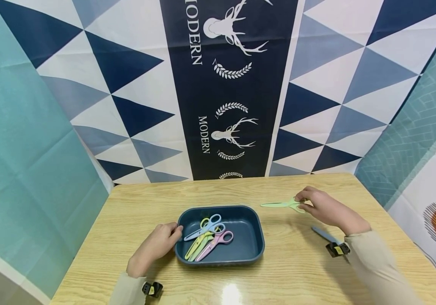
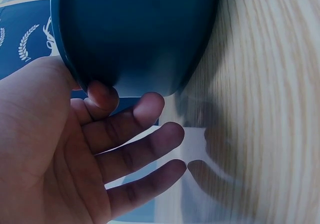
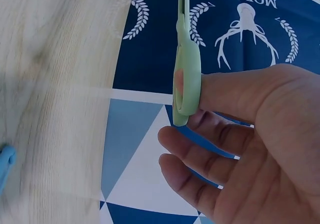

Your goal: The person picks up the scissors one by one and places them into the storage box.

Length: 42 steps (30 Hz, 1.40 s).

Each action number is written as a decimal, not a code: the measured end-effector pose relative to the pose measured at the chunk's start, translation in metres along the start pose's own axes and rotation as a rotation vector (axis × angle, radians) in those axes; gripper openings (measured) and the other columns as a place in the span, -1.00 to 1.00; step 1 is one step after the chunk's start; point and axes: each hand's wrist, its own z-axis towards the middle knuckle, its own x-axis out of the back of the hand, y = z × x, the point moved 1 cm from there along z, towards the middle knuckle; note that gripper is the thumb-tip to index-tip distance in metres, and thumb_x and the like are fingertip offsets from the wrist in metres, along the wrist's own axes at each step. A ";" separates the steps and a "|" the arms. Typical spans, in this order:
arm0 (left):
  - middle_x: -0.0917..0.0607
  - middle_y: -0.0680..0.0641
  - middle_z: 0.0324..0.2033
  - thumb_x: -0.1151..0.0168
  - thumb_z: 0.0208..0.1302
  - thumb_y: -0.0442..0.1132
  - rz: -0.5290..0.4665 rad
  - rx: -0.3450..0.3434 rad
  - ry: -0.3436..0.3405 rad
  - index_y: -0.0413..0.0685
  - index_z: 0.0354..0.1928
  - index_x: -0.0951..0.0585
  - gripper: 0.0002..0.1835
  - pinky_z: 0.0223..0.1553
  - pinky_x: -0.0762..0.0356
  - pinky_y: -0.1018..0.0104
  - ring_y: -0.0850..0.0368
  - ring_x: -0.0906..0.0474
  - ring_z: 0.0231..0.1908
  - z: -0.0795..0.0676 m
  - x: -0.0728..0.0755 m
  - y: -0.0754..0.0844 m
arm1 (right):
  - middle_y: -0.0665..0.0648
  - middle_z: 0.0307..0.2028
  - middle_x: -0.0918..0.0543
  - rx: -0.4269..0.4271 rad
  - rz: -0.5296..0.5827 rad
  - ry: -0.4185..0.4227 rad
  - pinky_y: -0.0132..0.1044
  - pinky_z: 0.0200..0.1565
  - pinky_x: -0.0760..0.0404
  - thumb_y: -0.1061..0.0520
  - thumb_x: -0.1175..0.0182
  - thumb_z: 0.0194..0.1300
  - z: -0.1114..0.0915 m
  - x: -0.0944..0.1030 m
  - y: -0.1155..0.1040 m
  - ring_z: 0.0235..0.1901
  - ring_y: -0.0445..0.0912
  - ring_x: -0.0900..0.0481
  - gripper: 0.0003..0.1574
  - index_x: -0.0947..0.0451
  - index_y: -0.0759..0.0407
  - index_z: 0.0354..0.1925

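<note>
My right hand [image 1: 318, 206] pinches pale green scissors [image 1: 280, 204] by the handle, above the right part of the table, blades pointing left. In the right wrist view the scissors' handle [image 3: 190, 82] is between thumb and index finger, the other fingers loosely bent. My left hand [image 1: 158, 242] holds the left rim of a dark blue bin [image 1: 241, 254] between thumb and index finger; in the left wrist view its other fingers spread below the bin wall [image 2: 135, 39]. Inside the bin, blue scissors [image 1: 202, 230] lie over yellow, green and pink scissors [image 1: 212, 245].
A blue, blade-like object [image 1: 321, 233] lies on the wooden table [image 1: 286, 262] beneath my right forearm, partly hidden by the wrist camera [image 1: 338, 249]. Behind the table's back edge hangs a patterned cloth [image 1: 233, 93].
</note>
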 end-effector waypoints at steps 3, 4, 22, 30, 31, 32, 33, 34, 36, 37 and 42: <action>-0.37 0.12 -0.68 -0.01 0.59 -0.17 -0.002 0.002 0.000 0.02 -0.54 -0.42 -0.60 -0.57 -0.24 0.44 0.31 -0.27 -0.68 0.000 0.000 0.000 | 0.16 -0.12 -0.65 -0.002 0.008 0.005 -0.08 -0.11 -0.66 0.28 -0.28 0.39 0.003 -0.002 -0.001 -0.13 0.04 -0.67 -0.80 -0.65 0.29 -0.03; -0.37 0.12 -0.68 -0.01 0.59 -0.16 -0.001 0.001 0.000 0.02 -0.54 -0.42 -0.60 -0.57 -0.24 0.44 0.31 -0.26 -0.68 0.000 0.000 0.000 | 0.16 -0.12 -0.65 -0.001 0.009 0.008 -0.07 -0.11 -0.66 0.28 -0.28 0.39 0.004 -0.002 -0.001 -0.13 0.04 -0.67 -0.81 -0.65 0.28 -0.04; -0.33 0.13 -0.68 -0.01 0.60 -0.16 0.003 -0.009 0.001 0.04 -0.55 -0.40 -0.58 -0.55 -0.23 0.45 0.33 -0.21 -0.68 0.000 -0.002 -0.003 | 0.10 -0.18 -0.67 0.088 -0.027 0.029 -0.09 -0.09 -0.68 0.25 -0.32 0.38 0.026 -0.014 -0.020 -0.15 -0.02 -0.68 -0.85 -0.68 0.27 -0.09; -0.32 0.12 -0.68 0.00 0.61 -0.15 -0.003 -0.007 -0.004 0.03 -0.55 -0.40 -0.58 -0.54 -0.23 0.44 0.32 -0.20 -0.68 0.000 0.000 -0.001 | 0.11 -0.20 -0.66 0.134 -0.047 0.028 -0.12 -0.12 -0.69 0.28 -0.35 0.33 0.034 -0.013 -0.028 -0.18 -0.03 -0.67 -0.86 -0.68 0.28 -0.13; -0.32 0.12 -0.68 0.00 0.60 -0.15 -0.003 -0.005 -0.003 0.03 -0.55 -0.40 -0.58 -0.54 -0.23 0.44 0.32 -0.20 -0.67 0.000 0.000 -0.001 | 0.11 -0.20 -0.66 0.137 -0.048 0.027 -0.13 -0.13 -0.69 0.28 -0.35 0.33 0.035 -0.012 -0.029 -0.18 -0.03 -0.66 -0.86 -0.68 0.28 -0.13; -0.32 0.12 -0.68 0.00 0.60 -0.15 -0.001 -0.005 -0.003 0.03 -0.55 -0.40 -0.58 -0.54 -0.23 0.44 0.32 -0.20 -0.68 0.000 0.000 -0.001 | 0.11 -0.20 -0.66 0.142 -0.049 0.026 -0.13 -0.13 -0.69 0.28 -0.35 0.33 0.036 -0.012 -0.030 -0.18 -0.03 -0.66 -0.87 -0.68 0.27 -0.13; -0.32 0.12 -0.68 0.00 0.60 -0.15 -0.001 -0.003 -0.003 0.03 -0.55 -0.40 -0.58 -0.55 -0.23 0.44 0.32 -0.20 -0.68 0.000 0.000 -0.001 | 0.11 -0.20 -0.66 0.146 -0.049 0.026 -0.13 -0.14 -0.69 0.29 -0.35 0.33 0.037 -0.012 -0.031 -0.18 -0.03 -0.66 -0.87 -0.68 0.27 -0.14; -0.32 0.12 -0.68 0.00 0.60 -0.15 0.002 -0.003 -0.004 0.03 -0.55 -0.40 -0.58 -0.55 -0.23 0.44 0.32 -0.20 -0.68 0.000 0.000 -0.001 | 0.11 -0.20 -0.66 0.149 -0.049 0.025 -0.14 -0.14 -0.69 0.29 -0.36 0.33 0.038 -0.012 -0.032 -0.18 -0.03 -0.66 -0.87 -0.68 0.26 -0.14; -0.33 0.12 -0.68 -0.01 0.60 -0.15 0.000 -0.004 -0.005 0.03 -0.55 -0.40 -0.58 -0.55 -0.23 0.44 0.32 -0.21 -0.68 0.000 0.000 -0.001 | 0.11 -0.21 -0.66 0.155 -0.050 0.023 -0.14 -0.14 -0.69 0.29 -0.36 0.32 0.041 -0.011 -0.035 -0.18 -0.03 -0.65 -0.87 -0.69 0.26 -0.14; -0.33 0.12 -0.68 -0.01 0.60 -0.15 0.000 -0.003 -0.004 0.03 -0.55 -0.40 -0.58 -0.55 -0.23 0.44 0.32 -0.21 -0.68 0.000 0.000 -0.001 | 0.11 -0.20 -0.66 0.157 -0.050 0.021 -0.14 -0.13 -0.69 0.29 -0.36 0.32 0.042 -0.011 -0.036 -0.18 -0.03 -0.65 -0.86 -0.69 0.26 -0.14; -0.33 0.13 -0.68 -0.01 0.59 -0.16 -0.005 0.000 -0.006 0.03 -0.56 -0.40 -0.58 -0.54 -0.23 0.44 0.32 -0.22 -0.67 0.000 0.000 0.000 | 0.11 -0.19 -0.67 0.182 -0.063 0.019 -0.15 -0.12 -0.70 0.28 -0.38 0.31 0.049 -0.010 -0.043 -0.17 -0.04 -0.66 -0.84 -0.70 0.26 -0.13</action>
